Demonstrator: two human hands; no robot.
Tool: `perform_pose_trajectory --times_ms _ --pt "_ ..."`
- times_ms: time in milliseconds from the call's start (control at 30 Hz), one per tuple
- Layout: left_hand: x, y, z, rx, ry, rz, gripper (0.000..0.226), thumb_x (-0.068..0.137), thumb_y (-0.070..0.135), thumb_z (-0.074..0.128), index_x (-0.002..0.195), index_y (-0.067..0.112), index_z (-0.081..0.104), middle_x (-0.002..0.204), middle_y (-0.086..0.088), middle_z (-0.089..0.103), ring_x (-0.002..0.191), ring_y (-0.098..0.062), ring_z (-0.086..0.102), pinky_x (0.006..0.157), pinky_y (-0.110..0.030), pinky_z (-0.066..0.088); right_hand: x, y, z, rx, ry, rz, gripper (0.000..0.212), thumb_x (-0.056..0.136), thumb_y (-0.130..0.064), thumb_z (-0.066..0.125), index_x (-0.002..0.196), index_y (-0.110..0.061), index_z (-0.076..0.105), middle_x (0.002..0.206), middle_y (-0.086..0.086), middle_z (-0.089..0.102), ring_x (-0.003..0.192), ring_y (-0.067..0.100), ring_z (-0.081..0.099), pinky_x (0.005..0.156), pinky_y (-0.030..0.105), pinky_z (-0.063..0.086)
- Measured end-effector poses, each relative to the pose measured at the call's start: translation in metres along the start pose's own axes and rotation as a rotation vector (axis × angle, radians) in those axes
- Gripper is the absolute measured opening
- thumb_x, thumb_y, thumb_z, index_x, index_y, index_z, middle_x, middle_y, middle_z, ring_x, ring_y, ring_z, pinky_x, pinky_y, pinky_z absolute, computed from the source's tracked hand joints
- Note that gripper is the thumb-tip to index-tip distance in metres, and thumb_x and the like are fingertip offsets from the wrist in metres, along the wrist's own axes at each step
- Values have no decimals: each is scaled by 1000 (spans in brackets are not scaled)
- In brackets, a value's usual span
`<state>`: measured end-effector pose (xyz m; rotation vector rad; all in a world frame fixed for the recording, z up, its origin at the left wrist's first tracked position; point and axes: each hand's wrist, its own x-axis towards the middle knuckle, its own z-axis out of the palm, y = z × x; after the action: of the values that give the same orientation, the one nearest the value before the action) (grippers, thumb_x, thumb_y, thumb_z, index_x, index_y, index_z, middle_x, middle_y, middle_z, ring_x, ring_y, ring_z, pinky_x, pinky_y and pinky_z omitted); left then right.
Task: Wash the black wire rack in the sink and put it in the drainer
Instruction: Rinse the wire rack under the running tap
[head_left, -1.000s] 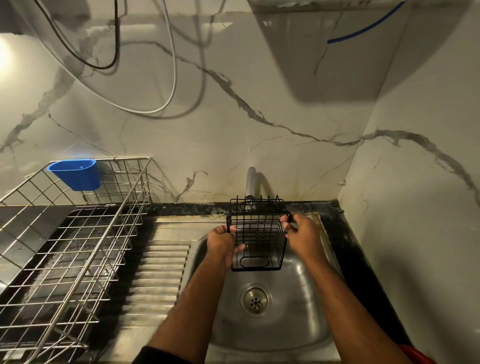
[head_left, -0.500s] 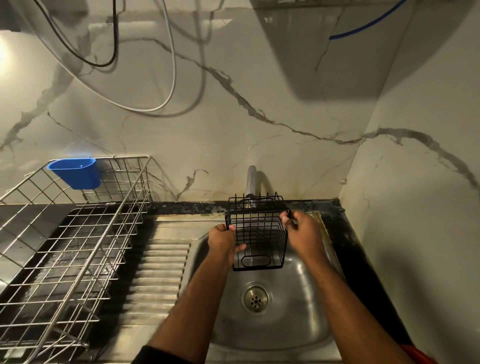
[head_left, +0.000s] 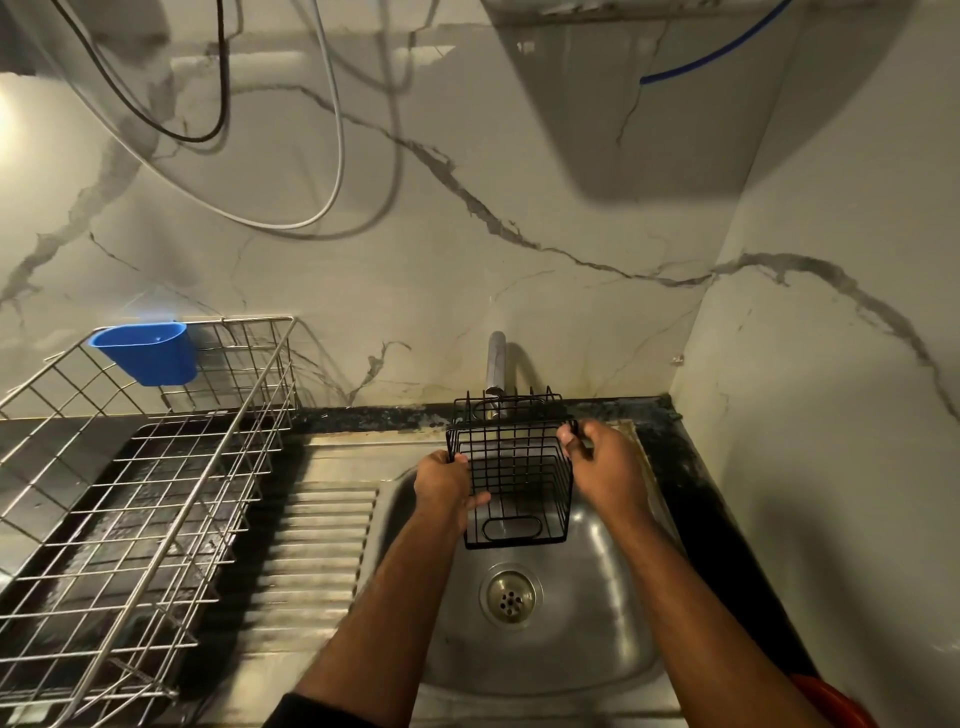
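Observation:
A small black wire rack (head_left: 519, 478), shaped like a basket, hangs above the steel sink (head_left: 597, 613) just under the tap (head_left: 496, 364). My left hand (head_left: 447, 483) grips its left side with the thumb curled inside the wires. My right hand (head_left: 605, 467) pinches the rack's upper right corner. The rack tilts toward me, its oval-handled end lowest. The silver wire drainer (head_left: 140, 483) stands on the counter to the left.
A blue plastic cup (head_left: 148, 351) hangs on the drainer's back rim. The ribbed steel draining board (head_left: 317, 540) lies between drainer and sink. The drain (head_left: 510, 597) is open. Marble walls close in behind and on the right. Cables hang above.
The rack and both hands have stayed over the sink, rising very slightly toward the tap; the grip on both sides is unchanged.

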<state>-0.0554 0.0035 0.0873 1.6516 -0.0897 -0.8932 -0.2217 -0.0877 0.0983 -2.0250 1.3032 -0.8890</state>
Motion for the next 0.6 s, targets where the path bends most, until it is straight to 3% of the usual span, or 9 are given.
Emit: perform_pose_trajectory --times_ms 67,200,333,533,600 --pt "0 -1 0 2 -9 7 33 101 -4 49 134 -1 55 131 -25 62 110 -39 67 50 -28 59 -1 0 -1 4 -7 8 26 99 -39 58 103 -17 70 80 -6 65 73 6 60 53 19 36" --pt "0 -2 1 1 22 -14 32 104 3 50 135 6 55 133 -16 58 86 -21 65 69 -36 64 -1 -1 -3 -16 -8 13 28 99 -37 58 111 -15 70 81 -8 61 71 2 55 53 15 35" --pt "2 -3 2 6 17 -26 34 105 6 49 138 7 53 136 -14 56 81 -17 61 79 -41 64 -3 -2 -4 -6 2 12 29 99 -34 58 113 -11 69 83 -10 57 71 2 52 55 14 33" --pt "-5 -3 2 -22 -4 -39 40 106 3 45 145 9 48 140 -10 56 99 -17 62 70 -34 64 -5 -2 -4 -16 2 19 27 99 -37 57 108 -15 70 78 -11 60 70 -2 54 53 16 36" --pt "-5 -3 2 -34 1 -40 40 105 2 46 144 9 49 138 -11 57 91 -14 61 70 -34 64 -5 -3 -5 -21 -4 20 27 100 -37 56 109 -16 69 80 -10 60 72 1 56 54 16 36"
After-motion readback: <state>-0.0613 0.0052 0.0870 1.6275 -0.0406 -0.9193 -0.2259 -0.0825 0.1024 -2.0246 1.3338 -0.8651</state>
